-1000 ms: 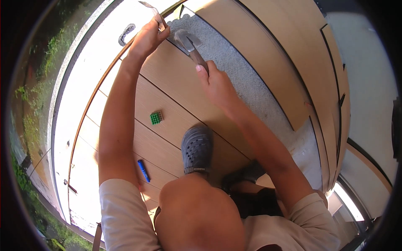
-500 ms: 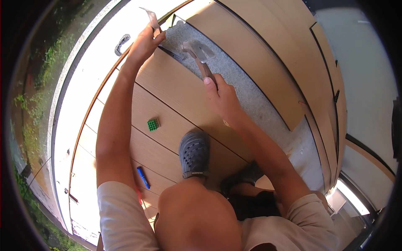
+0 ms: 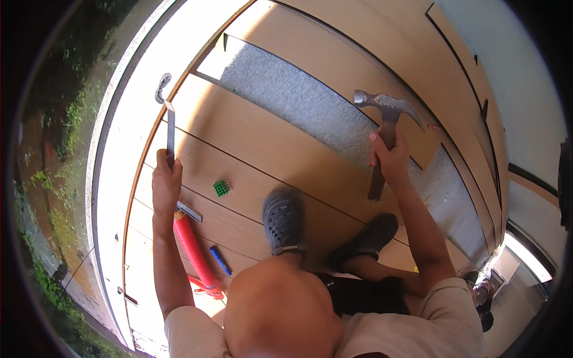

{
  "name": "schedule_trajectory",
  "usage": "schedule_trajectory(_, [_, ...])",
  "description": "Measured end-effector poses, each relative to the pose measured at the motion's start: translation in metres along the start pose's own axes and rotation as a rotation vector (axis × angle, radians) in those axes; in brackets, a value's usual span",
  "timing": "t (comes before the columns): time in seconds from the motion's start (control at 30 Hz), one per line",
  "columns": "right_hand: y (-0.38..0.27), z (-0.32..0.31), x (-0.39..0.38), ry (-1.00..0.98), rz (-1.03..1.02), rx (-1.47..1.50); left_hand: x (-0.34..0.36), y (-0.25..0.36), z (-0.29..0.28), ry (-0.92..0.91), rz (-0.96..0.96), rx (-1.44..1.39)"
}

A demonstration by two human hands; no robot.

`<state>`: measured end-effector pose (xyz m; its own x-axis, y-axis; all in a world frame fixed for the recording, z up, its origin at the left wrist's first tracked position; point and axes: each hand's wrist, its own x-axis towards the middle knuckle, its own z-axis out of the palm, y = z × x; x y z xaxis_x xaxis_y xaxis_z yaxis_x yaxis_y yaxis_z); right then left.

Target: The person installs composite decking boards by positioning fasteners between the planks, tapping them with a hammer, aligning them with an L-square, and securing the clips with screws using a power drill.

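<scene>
My left hand is closed round a flat metal pry bar, its bent end pointing away from me near the floor's left edge. In my right hand is a claw hammer, gripped partway up the handle with the head up and the claw to the right. Between the hands lie tan floor planks. Beyond them a long strip of speckled grey base shows between the laid planks and further tan boards.
Beside my left forearm lie a red tube, a short metal bar and a blue marker. A small green studded block rests ahead of my grey clog. A dark crumpled piece sits on the bright left ledge.
Both hands have drawn apart from the far end of the grey strip. The left came back toward me with the pry bar; the right moved rightward and nearer with the hammer.
</scene>
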<state>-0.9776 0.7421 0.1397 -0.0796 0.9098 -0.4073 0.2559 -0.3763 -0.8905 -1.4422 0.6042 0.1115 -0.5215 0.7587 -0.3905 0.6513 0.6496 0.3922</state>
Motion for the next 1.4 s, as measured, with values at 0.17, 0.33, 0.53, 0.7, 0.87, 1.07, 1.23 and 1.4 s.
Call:
schedule_trajectory(0.17, [0.028, -0.077, -0.022, -0.104, -0.052, -0.28, -0.061, -0.03, 0.04, -0.03, -0.064, 0.139])
schedule_trajectory(0.33, [0.004, -0.195, -0.108, -0.069, 0.089, -0.725, -0.083, -0.022, 0.101, -0.099, 0.022, 0.119])
schedule_trajectory(0.53, [-0.028, -0.237, -0.24, 0.371, 0.381, -0.622, -0.118, -0.027, 0.07, -0.138, -0.139, -0.169])
schedule_trajectory(0.7, [-0.01, -0.294, -0.385, 0.825, 0.496, -0.547, -0.143, 0.009, 0.116, -0.119, 0.109, 0.235])
schedule_trajectory(0.87, [0.087, -0.308, -0.432, 0.978, 0.856, -0.529, -0.143, 0.014, 0.113, 0.019, 0.21, 0.479])
schedule_trajectory(1.07, [0.181, -0.335, -0.408, 0.857, 0.815, -0.292, -0.15, 0.031, 0.113, 0.189, 0.255, 0.674])
schedule_trajectory(1.23, [0.243, -0.404, -0.369, 0.695, 0.611, -0.409, -0.146, 0.049, 0.115, 0.203, 0.376, 0.738])
schedule_trajectory(1.4, [0.288, -0.465, -0.322, 0.62, 0.419, -0.549, -0.121, 0.109, 0.066, -0.241, 0.666, 0.487])
